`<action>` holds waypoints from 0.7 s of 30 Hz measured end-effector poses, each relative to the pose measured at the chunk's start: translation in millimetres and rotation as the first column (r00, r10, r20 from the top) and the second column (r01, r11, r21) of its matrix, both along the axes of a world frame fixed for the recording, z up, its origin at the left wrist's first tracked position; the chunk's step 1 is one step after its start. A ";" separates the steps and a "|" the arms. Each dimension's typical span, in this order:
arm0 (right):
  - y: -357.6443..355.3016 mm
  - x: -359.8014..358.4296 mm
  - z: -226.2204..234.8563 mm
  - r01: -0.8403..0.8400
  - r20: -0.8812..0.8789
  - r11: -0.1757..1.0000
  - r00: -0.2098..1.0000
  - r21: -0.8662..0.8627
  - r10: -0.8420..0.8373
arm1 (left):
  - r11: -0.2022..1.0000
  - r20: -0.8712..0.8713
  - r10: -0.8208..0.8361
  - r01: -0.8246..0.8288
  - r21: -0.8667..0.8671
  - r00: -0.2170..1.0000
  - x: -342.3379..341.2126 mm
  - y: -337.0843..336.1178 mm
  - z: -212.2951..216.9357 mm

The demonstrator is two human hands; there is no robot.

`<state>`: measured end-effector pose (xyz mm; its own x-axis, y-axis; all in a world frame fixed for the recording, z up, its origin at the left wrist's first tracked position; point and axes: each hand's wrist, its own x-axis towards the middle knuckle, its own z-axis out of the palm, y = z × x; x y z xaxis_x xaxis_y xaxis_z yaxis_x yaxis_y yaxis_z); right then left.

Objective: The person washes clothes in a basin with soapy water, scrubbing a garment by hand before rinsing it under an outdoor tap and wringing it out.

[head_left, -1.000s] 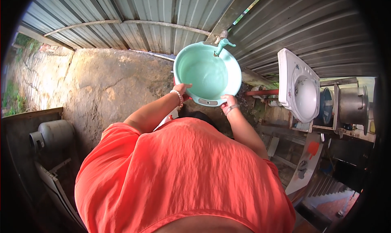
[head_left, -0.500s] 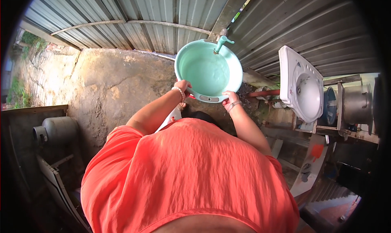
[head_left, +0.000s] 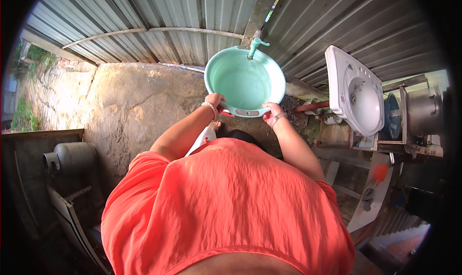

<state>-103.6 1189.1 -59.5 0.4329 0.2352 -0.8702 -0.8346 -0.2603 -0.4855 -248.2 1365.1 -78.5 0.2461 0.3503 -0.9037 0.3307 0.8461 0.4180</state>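
A round mint-green plastic basin [head_left: 280, 79] hangs in front of me under a green tap [head_left: 255, 48], with what looks like water [head_left: 245, 89] inside. Bent round the near left rim is my left hand [head_left: 216, 100], a beaded bracelet on its wrist. My right hand [head_left: 273, 111] grips the near right rim, and its wrist carries a metal bangle. Both hands are closed on the basin, and the fingers beneath the rim are hidden. The tap's spout reaches over the basin's far edge; whether water runs from it I cannot tell.
A white washbasin [head_left: 332, 80] leans at the right, beside a large metal pot [head_left: 424, 112] and a wooden frame. Corrugated metal walls [head_left: 192, 10] close off the far side. At the left lies a grey gas cylinder [head_left: 76, 157] on its side. The concrete floor [head_left: 130, 97] is rough.
The basin's near rim has moved slightly away from me, still held by both hands. The whole view has shifted a little.
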 end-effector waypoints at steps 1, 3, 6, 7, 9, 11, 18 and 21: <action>-0.6 0.9 2.7 -0.012 -0.012 1.000 1.000 -0.001 0.012 | 1.000 0.002 -0.007 0.007 0.005 1.000 0.3 -0.7 0.8; -5.8 2.4 1.2 -0.047 -0.003 0.999 0.999 0.027 0.047 | 1.000 0.058 0.007 -0.007 -0.003 0.998 -1.6 -1.6 0.5; -8.8 -0.3 19.3 -0.103 0.006 0.994 0.995 0.022 0.103 | 1.000 0.046 0.024 -0.025 0.005 0.999 -0.5 -2.1 0.1; -11.0 1.0 24.1 -0.168 -0.003 0.984 0.986 0.066 0.168 | 1.000 0.047 0.015 -0.015 0.011 0.999 0.1 -1.6 -3.3; -16.5 3.6 36.5 -0.220 -0.005 0.969 0.975 0.117 0.222 | 0.997 0.055 0.076 -0.077 0.018 0.996 2.2 1.3 -9.4; -26.6 7.1 48.2 -0.360 0.119 0.932 0.928 0.042 0.353 | 0.999 0.041 0.036 -0.037 0.022 0.998 3.8 3.7 -8.5; -101.9 22.6 57.9 -0.244 0.220 0.970 0.946 -0.010 0.240 | 0.999 0.012 -0.002 0.001 0.041 1.000 0.5 5.2 -13.5; -118.1 22.8 59.1 -0.153 0.201 0.988 0.967 -0.024 0.154 | 0.999 0.010 -0.041 0.040 0.031 0.999 1.4 7.7 -19.0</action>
